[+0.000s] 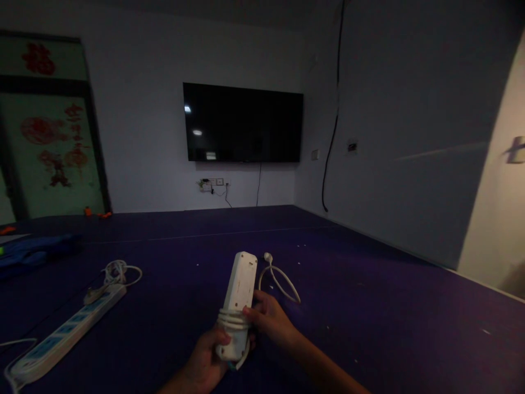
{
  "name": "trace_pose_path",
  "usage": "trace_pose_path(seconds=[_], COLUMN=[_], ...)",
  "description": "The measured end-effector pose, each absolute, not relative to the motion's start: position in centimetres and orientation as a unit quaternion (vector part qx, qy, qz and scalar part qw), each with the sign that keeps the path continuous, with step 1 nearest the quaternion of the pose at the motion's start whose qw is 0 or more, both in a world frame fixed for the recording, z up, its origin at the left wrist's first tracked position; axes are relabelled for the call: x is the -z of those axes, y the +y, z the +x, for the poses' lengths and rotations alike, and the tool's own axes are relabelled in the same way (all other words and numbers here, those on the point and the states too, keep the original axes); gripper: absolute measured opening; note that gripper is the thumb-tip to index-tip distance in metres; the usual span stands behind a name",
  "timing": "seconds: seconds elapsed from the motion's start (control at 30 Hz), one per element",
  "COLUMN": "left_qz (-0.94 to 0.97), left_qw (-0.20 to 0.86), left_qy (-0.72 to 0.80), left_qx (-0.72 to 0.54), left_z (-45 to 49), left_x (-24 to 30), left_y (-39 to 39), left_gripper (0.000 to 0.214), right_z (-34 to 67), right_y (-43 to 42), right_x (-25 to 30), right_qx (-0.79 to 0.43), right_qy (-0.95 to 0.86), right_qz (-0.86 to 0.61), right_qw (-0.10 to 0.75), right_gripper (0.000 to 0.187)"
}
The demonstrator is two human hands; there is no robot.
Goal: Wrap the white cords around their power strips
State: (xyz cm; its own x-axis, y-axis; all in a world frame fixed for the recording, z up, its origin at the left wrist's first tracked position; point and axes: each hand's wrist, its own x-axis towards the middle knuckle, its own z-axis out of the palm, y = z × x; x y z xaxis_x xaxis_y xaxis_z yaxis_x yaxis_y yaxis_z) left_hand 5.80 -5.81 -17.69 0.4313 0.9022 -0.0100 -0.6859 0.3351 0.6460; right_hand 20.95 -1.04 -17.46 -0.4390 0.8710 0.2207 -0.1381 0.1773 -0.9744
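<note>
A white power strip [241, 282] is held up in front of me with its screwed underside facing me. Several turns of its white cord [233, 319] are wrapped around its lower part. My left hand [209, 350] is closed around the lower end, thumb on the casing. At the wraps, my right hand [273, 320] pinches the cord with thumb and fingers. From there the loose length curves off to the right and ends in a white plug [268, 257].
On the left lies a longer white power strip [68, 334] with blue sockets and a bundled cord [117, 271]. Blue cloth [36, 254] and small orange items [104, 215] are farther off. A television [244, 123] hangs on the back wall; a black cable [331, 142] runs down the right wall.
</note>
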Motion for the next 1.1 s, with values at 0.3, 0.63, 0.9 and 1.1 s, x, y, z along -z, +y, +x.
trace_pose_path(seconds=[0.3, 0.63, 0.9, 1.1], left_qz=[0.326, 0.292, 0.257, 0.216], left_qw=[0.710, 0.661, 0.699, 0.720], left_qy=[0.294, 0.371, 0.339, 0.321], left_qx=[-0.551, -0.584, -0.574, -0.576], left_z=[6.7, 7.0, 6.6, 6.5], left_x=[16.9, 16.7, 16.9, 16.6], left_y=[-6.6, -6.6, -6.1, -5.9], left_gripper=[0.054, 0.050, 0.030, 0.021], right_z=[20.8, 20.5, 20.5, 20.6], right_y=[-1.4, -1.6, -1.8, -1.5], right_x=[17.2, 17.2, 16.7, 16.7], right_qx=[-0.549, -0.519, -0.544, -0.553], right_qy=[-0.605, -0.641, -0.653, -0.655], right_qz=[-0.312, -0.322, -0.288, -0.275], right_qw=[0.485, 0.465, 0.441, 0.435], right_gripper=[0.057, 0.061, 0.058, 0.060])
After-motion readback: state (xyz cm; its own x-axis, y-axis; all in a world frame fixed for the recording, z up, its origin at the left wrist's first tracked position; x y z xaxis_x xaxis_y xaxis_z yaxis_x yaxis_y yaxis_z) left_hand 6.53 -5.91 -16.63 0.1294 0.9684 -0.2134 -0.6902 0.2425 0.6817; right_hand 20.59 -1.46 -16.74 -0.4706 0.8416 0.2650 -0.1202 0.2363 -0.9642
